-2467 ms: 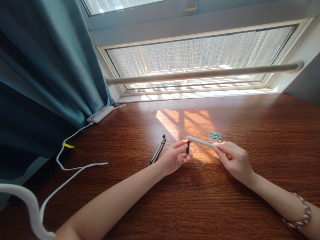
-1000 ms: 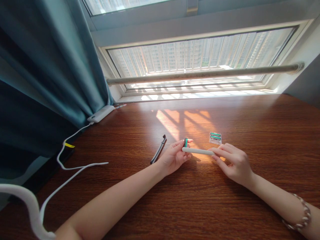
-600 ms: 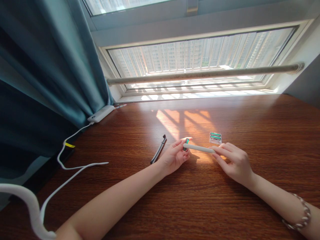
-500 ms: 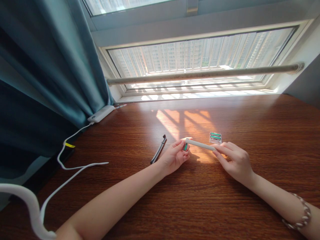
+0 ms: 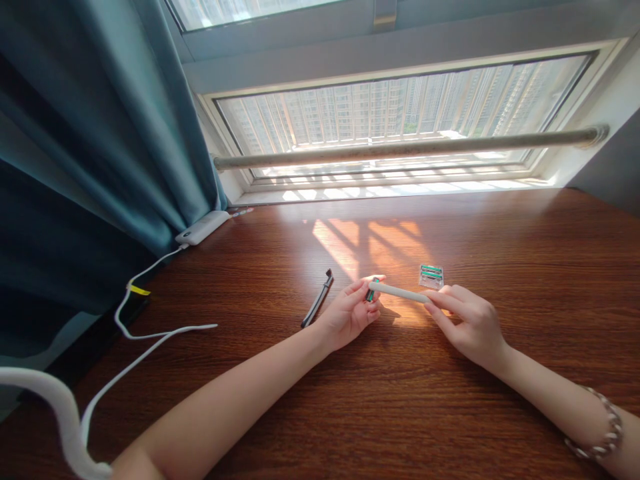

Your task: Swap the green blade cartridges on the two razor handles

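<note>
My left hand [image 5: 353, 312] pinches a small green-and-black razor cartridge [image 5: 372, 293] between thumb and fingers, above the table. In my right hand [image 5: 473, 321] is a slim white stick [image 5: 403, 293], gripped at one end by the fingertips. Its far end crosses over the cartridge and hides part of it; I cannot tell whether the two touch. A grey-and-black razor handle [image 5: 317, 303] lies on the table just left of my left hand. Beyond my right hand, a clear plastic case [image 5: 431, 276] holds green-and-black cartridges.
The brown wooden table [image 5: 350, 413] runs up to a window with a white rail [image 5: 410, 148]. At the left are a blue curtain [image 5: 115, 120], a white device [image 5: 203, 229], its white cable [image 5: 120, 313] and a thick white curved tube [image 5: 55, 393].
The stick's far end has shifted slightly left and down over the cartridge. More of the cartridge's green shows above the stick. Both hands have stayed nearly in place.
</note>
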Demonstrator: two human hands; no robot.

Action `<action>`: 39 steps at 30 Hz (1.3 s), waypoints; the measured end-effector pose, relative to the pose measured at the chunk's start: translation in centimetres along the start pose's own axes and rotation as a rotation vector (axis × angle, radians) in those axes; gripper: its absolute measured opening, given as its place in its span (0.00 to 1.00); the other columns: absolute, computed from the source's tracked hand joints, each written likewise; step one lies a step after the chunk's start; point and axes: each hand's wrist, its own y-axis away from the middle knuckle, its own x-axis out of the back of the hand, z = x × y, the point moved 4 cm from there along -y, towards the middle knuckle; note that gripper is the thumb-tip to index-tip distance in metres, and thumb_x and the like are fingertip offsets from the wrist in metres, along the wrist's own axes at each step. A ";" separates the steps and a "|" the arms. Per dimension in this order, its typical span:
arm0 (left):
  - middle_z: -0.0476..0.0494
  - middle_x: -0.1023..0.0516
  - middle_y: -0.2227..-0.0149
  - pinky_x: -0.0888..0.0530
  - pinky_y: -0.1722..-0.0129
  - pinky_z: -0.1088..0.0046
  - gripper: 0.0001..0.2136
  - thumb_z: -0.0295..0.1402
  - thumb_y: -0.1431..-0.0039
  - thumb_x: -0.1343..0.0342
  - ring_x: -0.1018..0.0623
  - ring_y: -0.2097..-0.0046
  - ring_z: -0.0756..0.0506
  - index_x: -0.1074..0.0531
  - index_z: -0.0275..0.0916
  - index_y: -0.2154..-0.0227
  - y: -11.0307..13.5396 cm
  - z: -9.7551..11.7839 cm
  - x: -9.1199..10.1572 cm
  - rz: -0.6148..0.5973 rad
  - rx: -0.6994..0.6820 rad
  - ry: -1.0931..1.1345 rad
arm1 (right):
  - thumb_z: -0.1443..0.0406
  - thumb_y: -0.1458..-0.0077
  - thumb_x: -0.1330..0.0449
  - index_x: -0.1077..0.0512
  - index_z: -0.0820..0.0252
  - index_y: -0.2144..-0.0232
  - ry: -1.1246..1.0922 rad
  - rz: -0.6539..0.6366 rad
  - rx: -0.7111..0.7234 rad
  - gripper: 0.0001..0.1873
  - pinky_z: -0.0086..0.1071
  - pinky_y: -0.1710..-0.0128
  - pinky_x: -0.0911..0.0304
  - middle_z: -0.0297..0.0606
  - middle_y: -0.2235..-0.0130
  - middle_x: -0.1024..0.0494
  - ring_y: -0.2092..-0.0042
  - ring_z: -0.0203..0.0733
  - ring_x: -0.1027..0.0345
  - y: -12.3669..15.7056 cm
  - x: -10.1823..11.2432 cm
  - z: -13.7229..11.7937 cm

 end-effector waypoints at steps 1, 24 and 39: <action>0.49 0.36 0.74 0.37 0.76 0.83 0.13 0.33 0.49 0.43 0.37 0.75 0.56 0.29 0.34 0.61 0.0 0.0 -0.1 -0.001 0.001 0.002 | 0.63 0.47 0.46 0.26 0.56 0.65 0.004 -0.001 -0.002 0.09 0.29 0.69 0.41 0.36 0.71 0.26 0.70 0.37 0.34 0.0 0.0 0.0; 0.45 0.33 0.71 0.37 0.73 0.79 0.06 0.23 0.49 0.48 0.35 0.73 0.54 0.30 0.34 0.67 0.0 0.0 0.2 -0.069 0.044 0.102 | 0.62 0.46 0.46 0.27 0.56 0.67 0.034 0.007 -0.090 0.09 0.29 0.68 0.44 0.34 0.73 0.27 0.70 0.37 0.35 0.0 0.0 0.1; 0.47 0.35 0.71 0.34 0.72 0.80 0.11 0.23 0.46 0.50 0.33 0.73 0.54 0.32 0.34 0.60 0.1 0.2 0.1 -0.065 0.023 0.095 | 0.63 0.47 0.45 0.26 0.57 0.66 -0.005 -0.015 -0.030 0.09 0.29 0.68 0.43 0.34 0.72 0.27 0.70 0.36 0.35 0.0 0.0 -0.1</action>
